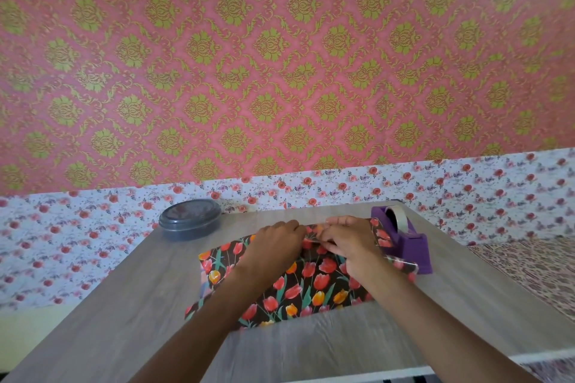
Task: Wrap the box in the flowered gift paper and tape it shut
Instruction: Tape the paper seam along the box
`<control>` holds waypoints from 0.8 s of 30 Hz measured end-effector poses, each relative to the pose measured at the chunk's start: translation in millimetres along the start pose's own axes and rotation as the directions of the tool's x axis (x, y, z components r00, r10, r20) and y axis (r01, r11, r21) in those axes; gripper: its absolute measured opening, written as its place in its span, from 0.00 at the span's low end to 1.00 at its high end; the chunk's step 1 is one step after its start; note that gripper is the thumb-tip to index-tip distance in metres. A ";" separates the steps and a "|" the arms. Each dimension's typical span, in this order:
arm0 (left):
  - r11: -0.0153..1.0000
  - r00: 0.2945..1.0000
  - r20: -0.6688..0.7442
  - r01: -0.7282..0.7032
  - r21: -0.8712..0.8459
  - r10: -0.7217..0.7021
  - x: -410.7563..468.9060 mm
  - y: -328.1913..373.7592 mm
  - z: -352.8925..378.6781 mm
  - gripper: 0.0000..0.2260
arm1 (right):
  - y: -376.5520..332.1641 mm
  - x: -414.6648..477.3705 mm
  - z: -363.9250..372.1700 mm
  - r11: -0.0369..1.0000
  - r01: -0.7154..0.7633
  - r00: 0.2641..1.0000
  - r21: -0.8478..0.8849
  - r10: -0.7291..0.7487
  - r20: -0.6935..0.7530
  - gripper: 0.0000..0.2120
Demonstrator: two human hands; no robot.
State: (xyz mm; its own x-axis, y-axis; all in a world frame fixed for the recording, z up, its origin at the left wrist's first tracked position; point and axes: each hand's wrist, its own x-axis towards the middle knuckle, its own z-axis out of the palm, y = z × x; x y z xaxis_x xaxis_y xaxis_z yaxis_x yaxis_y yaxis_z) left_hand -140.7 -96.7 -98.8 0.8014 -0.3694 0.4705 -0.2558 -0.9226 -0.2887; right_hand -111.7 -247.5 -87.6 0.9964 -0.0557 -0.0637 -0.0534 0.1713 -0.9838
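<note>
Both hands are up at the far edge of the parcel, and this looks like the taping of the seam. The flowered gift paper [298,286] lies in the middle of the grey table [404,336], folded over the box, which is itself hidden underneath. The left hand [273,242] sits on the far fold with its fingers bent down onto the paper; whether it pinches or only presses, I cannot tell. The right hand [348,239] has thumb and fingers closed on what looks like a short strip of clear tape [312,239], right where the two hands meet. To do this well, the left should hold the overlap flat and taut so no slack creeps in, while the right lays the strip across the seam, half on each layer, then rubs it down from the middle outward. The purple tape dispenser [407,242] stands just beside the parcel's right end, handy for the next strip. A round dark lidded container [189,221] sits apart at the far left corner.
</note>
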 end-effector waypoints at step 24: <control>0.849 0.910 -0.194 0.242 -0.469 -0.366 -1.4 3.8 22.8 0.08 | 12.3 1.5 1.8 0.988 0.064 0.994 0.139 -0.050 -0.100 0.17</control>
State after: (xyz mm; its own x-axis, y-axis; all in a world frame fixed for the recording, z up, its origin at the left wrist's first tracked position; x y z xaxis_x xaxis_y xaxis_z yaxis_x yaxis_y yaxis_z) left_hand -130.5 -97.1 -119.6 0.7183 -0.0201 0.6955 -0.2775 -0.9249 0.2599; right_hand -110.7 -243.8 -99.5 0.9863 -0.1622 -0.0309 0.0199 0.3025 -0.9530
